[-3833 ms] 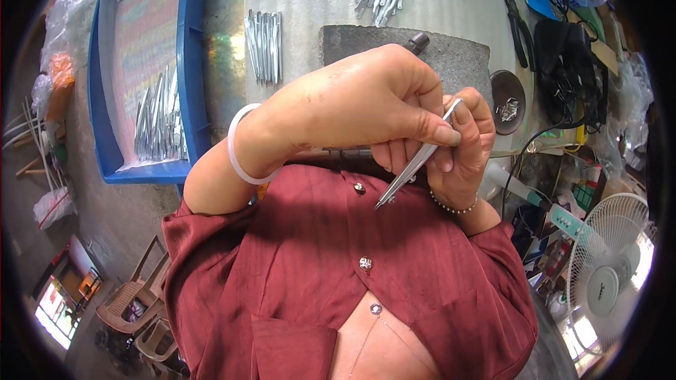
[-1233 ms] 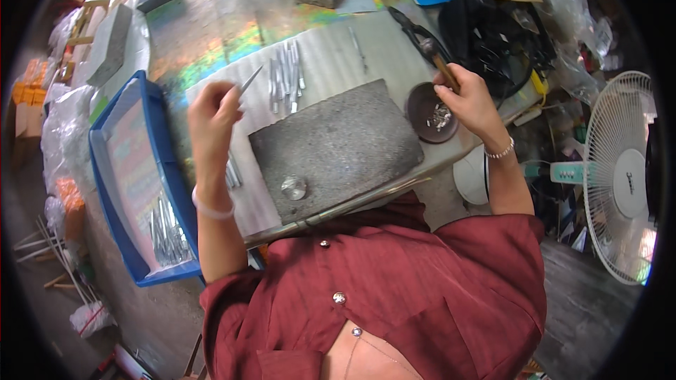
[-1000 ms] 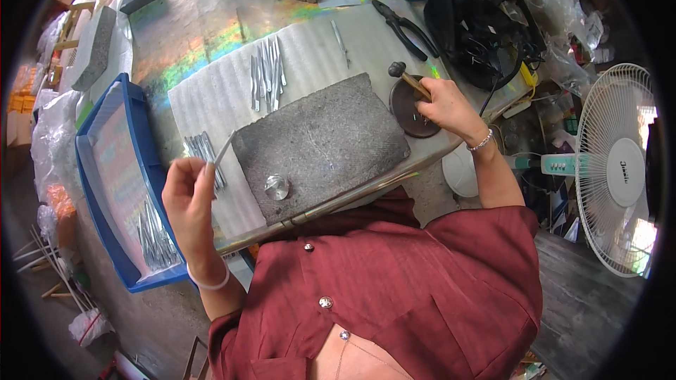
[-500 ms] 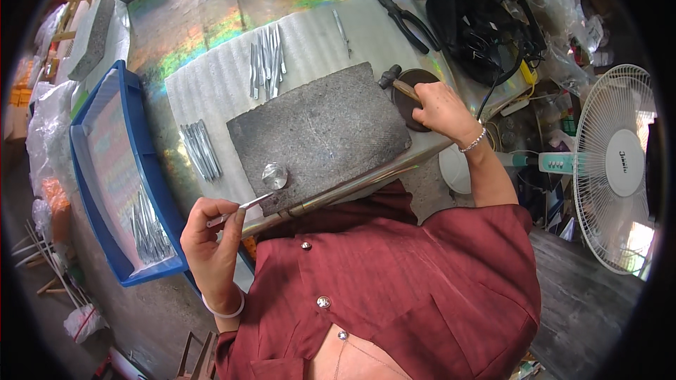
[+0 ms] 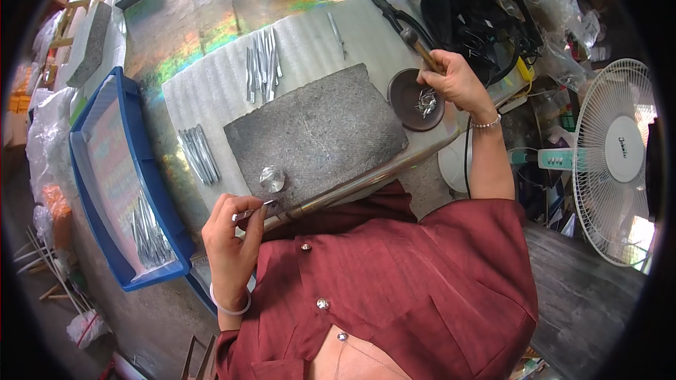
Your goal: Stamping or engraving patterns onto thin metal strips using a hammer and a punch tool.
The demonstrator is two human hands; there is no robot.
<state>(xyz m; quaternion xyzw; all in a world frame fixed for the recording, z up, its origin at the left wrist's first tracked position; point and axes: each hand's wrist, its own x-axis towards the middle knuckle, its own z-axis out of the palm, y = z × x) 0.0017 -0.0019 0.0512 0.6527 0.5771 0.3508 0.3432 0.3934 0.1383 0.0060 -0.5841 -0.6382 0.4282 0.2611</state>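
Observation:
My right hand point(image 5: 458, 83) is closed round the wooden handle of a small hammer point(image 5: 421, 48), with its head pointing away from me, above the far side of a brown round dish point(image 5: 400, 102). Small shiny metal pieces point(image 5: 427, 101) lie in that dish. Between thumb and fingers, my left hand point(image 5: 232, 239) pinches a thin silvery metal strip point(image 5: 243, 215). Its tip is at the near left corner of a grey stone slab point(image 5: 320, 127). On the slab, close to the strip, sits a round clear, shiny piece point(image 5: 272, 179).
Bundles of metal strips point(image 5: 263, 63) point(image 5: 198, 155) lie on white foam sheeting point(image 5: 204, 84). More fill part of a blue tray point(image 5: 134, 123) at left. Pliers point(image 5: 401, 17), one lone strip point(image 5: 336, 32) and a black bag-like heap point(image 5: 472, 35) are farther back. A fan point(image 5: 612, 158) stands at right.
My right hand has lifted the hammer away from me, uncovering the pieces in the dish. My left hand has moved right, bringing the strip closer to the slab's near corner.

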